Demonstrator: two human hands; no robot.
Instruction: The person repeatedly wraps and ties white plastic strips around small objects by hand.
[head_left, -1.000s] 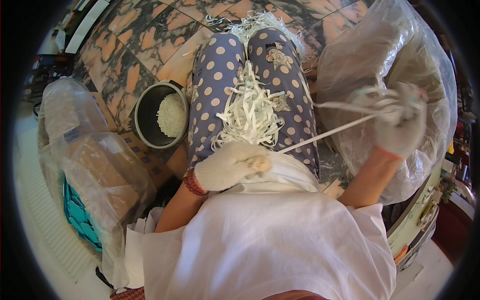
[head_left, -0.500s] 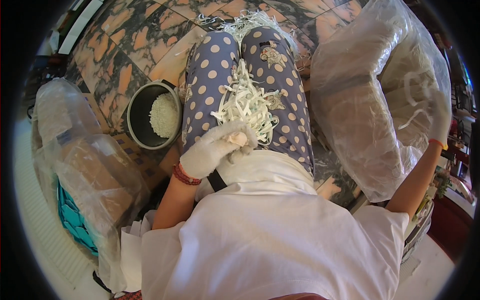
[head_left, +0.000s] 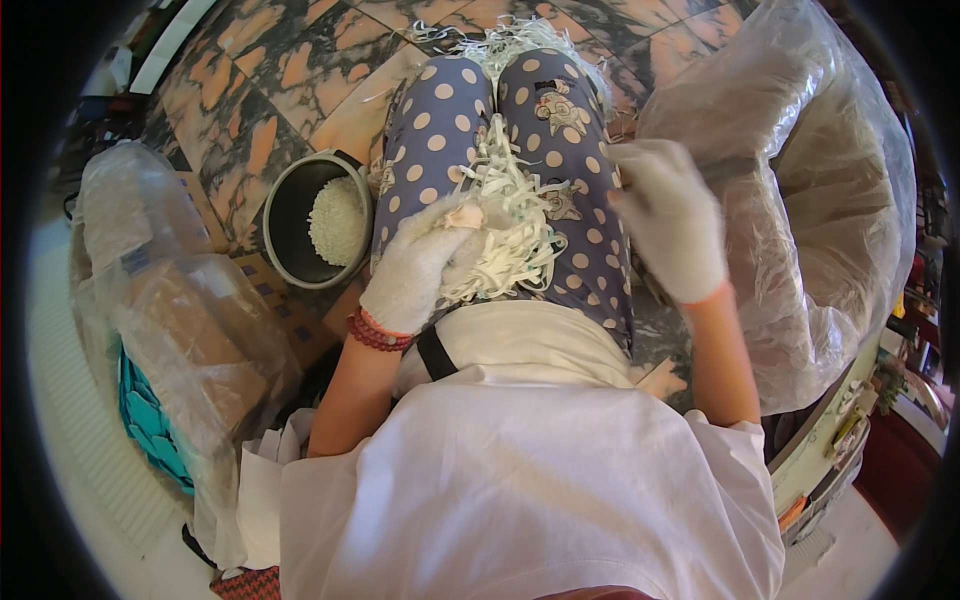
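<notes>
A tangle of narrow white strips (head_left: 515,245) lies across my lap, on blue-grey polka-dot trousers. At its near left edge is my left hand (head_left: 420,255), in a white glove with the thumb tip bare. Its fingers are curled in against the strips; whatever they hold is hidden. Over the outer side of my right thigh hovers my right hand (head_left: 672,220), also white-gloved and smeared by motion. Between it and the right side stands a large clear plastic bag (head_left: 720,150), its mouth spread wide.
Left of my legs, a dark round bucket (head_left: 272,235) holds small white pellets (head_left: 338,222). Farther left, a clear plastic bag (head_left: 120,215) covers cardboard and teal pieces (head_left: 150,425). More white strips (head_left: 530,45) lie beyond my knees on the marbled tile floor (head_left: 290,60).
My right hand has come back from the big bag's mouth toward my right thigh; the white strip seen near it there no longer shows. My left hand has shifted slightly up the strips.
</notes>
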